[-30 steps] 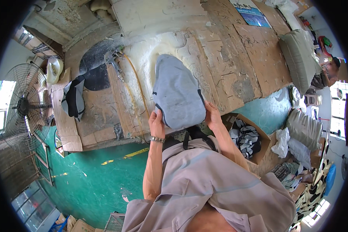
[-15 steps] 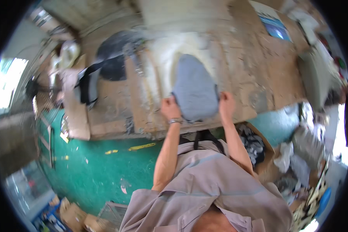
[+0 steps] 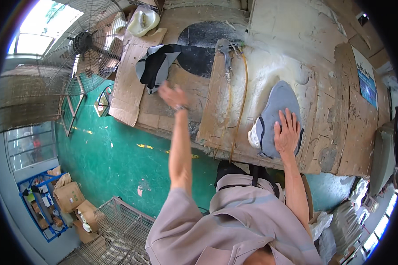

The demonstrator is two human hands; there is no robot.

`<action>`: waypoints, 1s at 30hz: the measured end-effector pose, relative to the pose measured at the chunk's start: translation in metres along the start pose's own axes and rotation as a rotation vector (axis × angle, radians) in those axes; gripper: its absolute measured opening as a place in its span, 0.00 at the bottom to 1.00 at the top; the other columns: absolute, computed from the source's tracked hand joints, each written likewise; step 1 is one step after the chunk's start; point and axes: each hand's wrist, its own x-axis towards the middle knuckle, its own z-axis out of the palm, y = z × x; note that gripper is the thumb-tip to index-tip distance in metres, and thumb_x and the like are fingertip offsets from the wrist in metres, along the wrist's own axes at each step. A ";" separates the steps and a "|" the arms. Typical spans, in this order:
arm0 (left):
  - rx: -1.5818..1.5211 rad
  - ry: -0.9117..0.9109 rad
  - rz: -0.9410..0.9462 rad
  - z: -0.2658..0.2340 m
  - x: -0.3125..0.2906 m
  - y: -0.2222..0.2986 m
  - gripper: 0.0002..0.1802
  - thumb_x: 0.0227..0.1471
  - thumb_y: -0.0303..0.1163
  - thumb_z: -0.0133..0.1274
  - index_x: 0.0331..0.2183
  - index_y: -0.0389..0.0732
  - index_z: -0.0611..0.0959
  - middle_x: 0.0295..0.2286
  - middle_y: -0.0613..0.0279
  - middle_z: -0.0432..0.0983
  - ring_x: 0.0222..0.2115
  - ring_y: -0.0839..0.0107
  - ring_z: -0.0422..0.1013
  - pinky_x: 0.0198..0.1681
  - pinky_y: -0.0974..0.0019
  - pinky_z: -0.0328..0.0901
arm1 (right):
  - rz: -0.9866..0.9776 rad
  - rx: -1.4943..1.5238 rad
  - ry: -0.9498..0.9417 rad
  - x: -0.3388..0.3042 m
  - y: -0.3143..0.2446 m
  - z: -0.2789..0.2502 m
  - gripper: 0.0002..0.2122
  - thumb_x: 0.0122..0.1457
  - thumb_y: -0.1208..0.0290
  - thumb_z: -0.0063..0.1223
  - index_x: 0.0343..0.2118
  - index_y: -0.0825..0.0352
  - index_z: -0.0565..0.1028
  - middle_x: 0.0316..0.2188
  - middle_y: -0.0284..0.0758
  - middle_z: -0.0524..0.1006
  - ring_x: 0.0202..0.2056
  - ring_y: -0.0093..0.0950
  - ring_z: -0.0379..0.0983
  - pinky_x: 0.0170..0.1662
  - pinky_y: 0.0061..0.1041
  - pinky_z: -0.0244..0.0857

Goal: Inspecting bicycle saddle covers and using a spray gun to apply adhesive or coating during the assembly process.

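Note:
A grey, saddle-shaped piece (image 3: 273,128) with dark edges lies on the workbench, its narrow end pointing away from me. At its lower left a white, puffy bit (image 3: 254,134) sticks out. My right hand (image 3: 288,134) rests flat on the grey surface, fingers spread. Farther left, my left hand (image 3: 173,96) is stretched out, slightly blurred, with nothing visible in it. Just beyond its fingers is a crumpled black and grey fabric piece (image 3: 157,66); whether they touch I cannot tell.
Cardboard (image 3: 163,115) covers the bench. A spray gun (image 3: 227,57) with a yellowish hose (image 3: 243,101) lies mid-bench. A cream moulded piece (image 3: 142,22) sits at the far left, near a large caged fan (image 3: 82,43). A wire rack (image 3: 121,225) stands on the green floor behind me.
My left hand has left the grey piece's edge and reached left toward the black and grey fabric. My right hand has moved from its edge onto its top. The view has swung left.

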 end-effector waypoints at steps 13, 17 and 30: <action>0.302 -0.528 0.067 -0.031 0.057 -0.001 0.15 0.49 0.41 0.64 0.36 0.44 0.83 0.41 0.48 0.83 0.41 0.53 0.79 0.43 0.47 0.68 | 0.021 -0.009 0.039 0.001 0.005 0.001 0.21 0.64 0.61 0.48 0.59 0.58 0.75 0.65 0.36 0.69 0.65 0.42 0.61 0.67 0.46 0.51; -1.058 -0.616 -0.467 -0.069 0.033 0.052 0.12 0.59 0.35 0.61 0.42 0.39 0.82 0.38 0.59 0.84 0.39 0.66 0.79 0.41 0.61 0.69 | -0.003 0.023 0.102 0.001 0.003 -0.001 0.20 0.64 0.60 0.48 0.57 0.58 0.76 0.64 0.35 0.70 0.64 0.42 0.63 0.65 0.47 0.53; -2.084 -0.825 -0.717 -0.138 -0.118 0.299 0.12 0.66 0.28 0.52 0.50 0.40 0.79 0.46 0.61 0.80 0.47 0.68 0.76 0.53 0.59 0.71 | 0.534 2.403 -0.264 0.021 -0.040 -0.106 0.30 0.69 0.42 0.40 0.57 0.66 0.72 0.54 0.44 0.77 0.55 0.39 0.73 0.61 0.44 0.64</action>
